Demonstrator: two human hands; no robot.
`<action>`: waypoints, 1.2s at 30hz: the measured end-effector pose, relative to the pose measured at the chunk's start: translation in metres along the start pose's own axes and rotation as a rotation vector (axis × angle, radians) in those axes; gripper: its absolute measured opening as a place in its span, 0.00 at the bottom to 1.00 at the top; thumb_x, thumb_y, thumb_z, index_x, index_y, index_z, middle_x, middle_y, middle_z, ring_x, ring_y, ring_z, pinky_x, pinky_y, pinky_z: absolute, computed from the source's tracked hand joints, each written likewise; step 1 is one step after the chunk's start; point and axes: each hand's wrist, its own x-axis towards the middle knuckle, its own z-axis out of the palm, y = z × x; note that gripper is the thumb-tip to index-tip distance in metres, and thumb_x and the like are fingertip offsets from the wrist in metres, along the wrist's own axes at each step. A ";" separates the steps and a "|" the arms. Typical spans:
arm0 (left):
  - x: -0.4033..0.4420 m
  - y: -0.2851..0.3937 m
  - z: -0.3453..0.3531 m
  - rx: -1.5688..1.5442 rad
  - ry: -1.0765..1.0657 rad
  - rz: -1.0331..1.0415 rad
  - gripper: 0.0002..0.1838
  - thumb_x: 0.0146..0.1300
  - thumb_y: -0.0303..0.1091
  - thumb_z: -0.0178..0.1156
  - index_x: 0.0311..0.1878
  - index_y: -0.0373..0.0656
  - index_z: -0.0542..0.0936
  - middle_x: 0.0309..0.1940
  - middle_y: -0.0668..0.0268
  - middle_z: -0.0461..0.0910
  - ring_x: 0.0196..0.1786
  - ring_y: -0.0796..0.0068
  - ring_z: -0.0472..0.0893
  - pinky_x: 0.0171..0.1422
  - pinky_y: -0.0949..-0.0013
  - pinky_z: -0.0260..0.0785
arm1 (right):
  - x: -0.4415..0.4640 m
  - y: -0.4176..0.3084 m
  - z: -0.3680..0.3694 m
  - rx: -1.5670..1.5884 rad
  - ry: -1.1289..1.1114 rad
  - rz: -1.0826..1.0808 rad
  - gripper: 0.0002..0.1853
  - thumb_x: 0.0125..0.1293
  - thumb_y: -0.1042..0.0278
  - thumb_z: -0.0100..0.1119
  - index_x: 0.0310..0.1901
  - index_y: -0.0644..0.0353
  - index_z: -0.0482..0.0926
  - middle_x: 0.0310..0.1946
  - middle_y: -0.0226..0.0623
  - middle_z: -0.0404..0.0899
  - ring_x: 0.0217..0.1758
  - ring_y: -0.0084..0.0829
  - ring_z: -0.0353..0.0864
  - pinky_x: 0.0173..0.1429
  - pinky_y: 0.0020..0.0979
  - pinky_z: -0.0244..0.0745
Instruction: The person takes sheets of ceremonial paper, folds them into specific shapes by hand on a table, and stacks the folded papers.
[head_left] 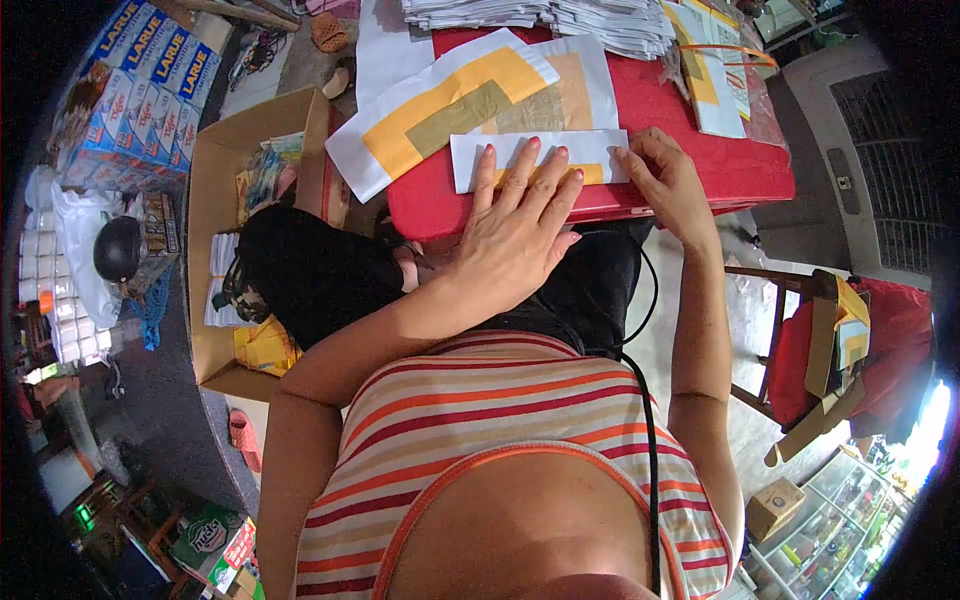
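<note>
A folded white paper with a yellow band (605,142) lies near the front edge of a red tabletop (430,212). My left hand (520,210) presses flat on it, fingers stretched out and slightly spread. At its right end, my right hand (672,185) has the thumb and curled fingers pinched on the paper's edge. Just behind lies a larger white sheet with a yellow and brownish patch (385,140), tilted and overlapping another white sheet with a tan patch (590,85).
Stacked white papers (610,35) sit at the table's back, with more yellow-and-white sheets (715,110) at right. A cardboard box (215,160) holding packets stands left. A black cord (650,430) hangs down my front. A wooden chair (765,370) is at right.
</note>
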 end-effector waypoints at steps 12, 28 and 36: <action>0.002 0.003 0.001 0.006 -0.030 -0.034 0.34 0.70 0.51 0.57 0.72 0.39 0.68 0.75 0.50 0.61 0.79 0.44 0.53 0.76 0.23 0.33 | -0.002 -0.006 0.003 -0.020 0.056 0.021 0.14 0.68 0.63 0.64 0.36 0.70 0.79 0.33 0.43 0.75 0.36 0.39 0.76 0.42 0.38 0.71; 0.001 0.004 0.000 0.033 -0.129 -0.058 0.36 0.68 0.49 0.60 0.75 0.43 0.65 0.78 0.53 0.55 0.81 0.43 0.49 0.72 0.18 0.34 | -0.022 -0.036 0.036 -0.380 0.326 -0.052 0.40 0.61 0.46 0.71 0.69 0.58 0.67 0.64 0.46 0.68 0.66 0.52 0.64 0.71 0.51 0.54; -0.013 0.001 -0.016 0.030 -0.127 -0.102 0.38 0.68 0.48 0.61 0.74 0.34 0.64 0.76 0.40 0.55 0.79 0.34 0.52 0.78 0.31 0.43 | -0.030 -0.017 0.032 -0.421 0.317 0.093 0.38 0.63 0.48 0.70 0.68 0.60 0.68 0.63 0.46 0.70 0.66 0.50 0.65 0.71 0.50 0.54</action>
